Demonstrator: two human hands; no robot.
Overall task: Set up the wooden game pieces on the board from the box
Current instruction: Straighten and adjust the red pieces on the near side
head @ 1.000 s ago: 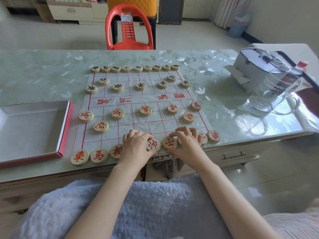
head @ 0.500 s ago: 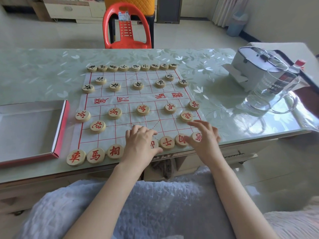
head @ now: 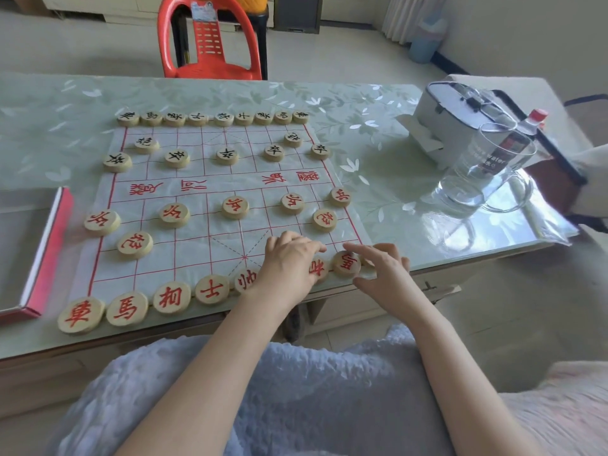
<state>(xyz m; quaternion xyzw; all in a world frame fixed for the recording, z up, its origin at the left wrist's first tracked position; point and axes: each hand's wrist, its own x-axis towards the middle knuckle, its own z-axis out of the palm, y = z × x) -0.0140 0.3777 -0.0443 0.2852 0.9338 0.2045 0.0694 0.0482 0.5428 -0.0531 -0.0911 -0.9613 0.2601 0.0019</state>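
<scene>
A home living room. Floral plastic-covered table (head: 329, 103), red plastic chair (head: 210, 37) on a pale tiled floor (head: 329, 57). Cream drawer cabinet (head: 98, 6), blue waste bin (head: 424, 44) beside light curtains (head: 399, 14).

A glass pitcher (head: 487, 172) stands near a grey case (head: 450, 116).

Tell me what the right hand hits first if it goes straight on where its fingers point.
The right hand points left along the near row of pieces, so it would likely meet the left hand first, though height is hard to judge.
</scene>
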